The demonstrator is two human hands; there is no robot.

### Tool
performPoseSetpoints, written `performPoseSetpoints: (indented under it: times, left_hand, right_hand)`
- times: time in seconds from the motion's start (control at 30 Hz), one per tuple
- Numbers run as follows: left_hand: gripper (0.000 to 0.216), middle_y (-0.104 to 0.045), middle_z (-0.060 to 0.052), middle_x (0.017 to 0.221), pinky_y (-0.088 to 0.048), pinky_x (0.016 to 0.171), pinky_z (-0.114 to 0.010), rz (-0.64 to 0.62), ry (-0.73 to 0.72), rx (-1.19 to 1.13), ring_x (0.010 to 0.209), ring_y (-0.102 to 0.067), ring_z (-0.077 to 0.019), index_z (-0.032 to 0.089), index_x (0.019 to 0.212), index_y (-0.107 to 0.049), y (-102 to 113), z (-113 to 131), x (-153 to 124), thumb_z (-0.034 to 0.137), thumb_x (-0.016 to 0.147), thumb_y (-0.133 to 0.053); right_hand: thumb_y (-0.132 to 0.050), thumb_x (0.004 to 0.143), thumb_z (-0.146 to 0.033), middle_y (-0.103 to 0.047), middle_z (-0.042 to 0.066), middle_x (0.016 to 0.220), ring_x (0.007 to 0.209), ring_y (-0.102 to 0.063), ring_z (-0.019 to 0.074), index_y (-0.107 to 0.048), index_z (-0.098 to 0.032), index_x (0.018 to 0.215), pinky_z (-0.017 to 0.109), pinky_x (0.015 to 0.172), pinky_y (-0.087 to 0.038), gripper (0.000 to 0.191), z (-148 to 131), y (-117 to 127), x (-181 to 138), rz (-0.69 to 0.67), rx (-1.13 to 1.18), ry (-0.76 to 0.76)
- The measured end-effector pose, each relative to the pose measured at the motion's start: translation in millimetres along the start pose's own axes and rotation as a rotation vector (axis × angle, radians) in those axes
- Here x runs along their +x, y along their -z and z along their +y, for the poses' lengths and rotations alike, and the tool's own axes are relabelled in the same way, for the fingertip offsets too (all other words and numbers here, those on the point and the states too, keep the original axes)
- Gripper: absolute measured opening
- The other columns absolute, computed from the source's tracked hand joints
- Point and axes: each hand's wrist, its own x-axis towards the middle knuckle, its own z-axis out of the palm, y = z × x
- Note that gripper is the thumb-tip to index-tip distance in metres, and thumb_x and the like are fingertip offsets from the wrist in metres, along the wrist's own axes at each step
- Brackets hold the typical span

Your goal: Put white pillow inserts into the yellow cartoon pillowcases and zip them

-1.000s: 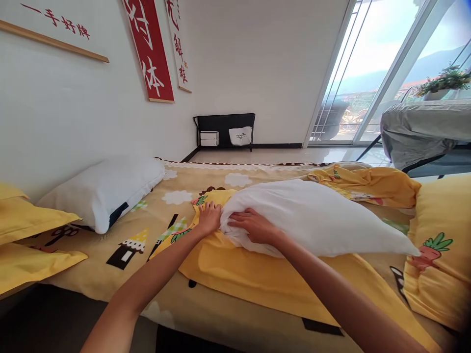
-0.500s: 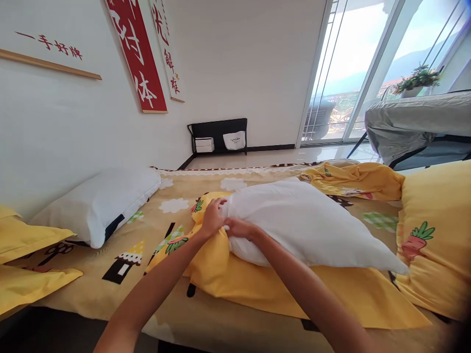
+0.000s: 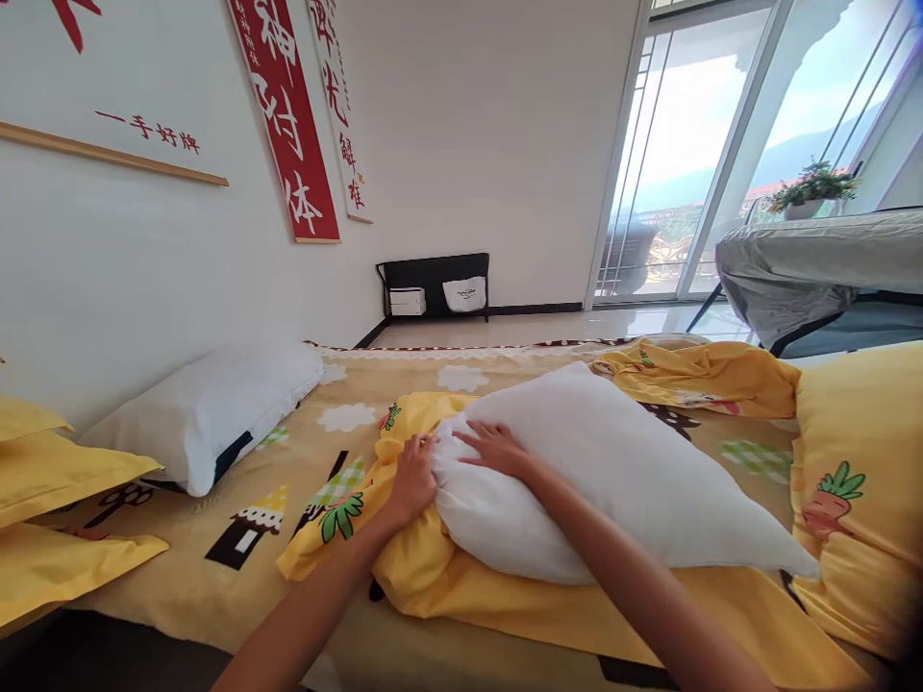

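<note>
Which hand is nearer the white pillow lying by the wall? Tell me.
Left. The left hand grips the yellow pillowcase on the side toward the white pillow by the wall; the right hand rests farther away on the bare white pillow.

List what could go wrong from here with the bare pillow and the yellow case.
The yellow pillowcase is bunched under the left hand, so the white pillow may catch on folds. The right hand only lies flat on the pillow, which might slide. The case's near edge lies close to the bed's edge and might slip off.

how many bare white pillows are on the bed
2: one white pillow under the right hand, on the yellow pillowcase; another by the wall.
</note>
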Motion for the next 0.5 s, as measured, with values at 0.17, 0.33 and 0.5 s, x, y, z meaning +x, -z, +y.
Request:
performPoseSetpoints:
  times: [0.17,0.33,0.5]
  left_hand:
    - [0.033,-0.060,-0.013,0.108,-0.049,0.077,-0.033,-0.133,0.111,0.291,0.099,-0.059,-0.0239,0.015,0.107,-0.058,19.4,-0.2,52.4,0.005,0.076,-0.053]
    - [0.021,-0.062,-0.008,0.105,-0.052,0.080,-0.037,-0.036,0.067,0.325,0.094,-0.061,-0.0187,0.012,0.107,-0.060,29.8,19.1,83.9,0.026,0.091,-0.056]
    - [0.023,-0.063,-0.003,0.088,-0.051,0.072,-0.032,0.052,-0.069,0.300,0.077,-0.061,-0.0145,0.014,0.106,-0.059,43.3,57.1,82.0,0.031,0.093,-0.054]
  right_hand:
    - [-0.041,0.094,-0.055,-0.043,0.017,0.142,0.125,-0.044,0.0326,-0.047,-0.029,0.140,0.049,0.100,-0.033,0.053,-10.3,-51.5,-26.7,0.111,-0.236,-0.017]
    - [-0.049,0.092,-0.049,-0.057,0.013,0.119,0.104,-0.055,0.0274,-0.049,-0.030,0.137,0.039,0.084,-0.043,0.048,-28.3,-37.9,-30.3,0.136,-0.265,0.016]
    - [-0.053,0.091,-0.035,-0.056,0.012,0.120,0.103,-0.054,0.0245,-0.055,-0.027,0.126,0.034,0.080,-0.044,0.036,-51.7,-27.6,-21.2,0.216,-0.256,0.030]
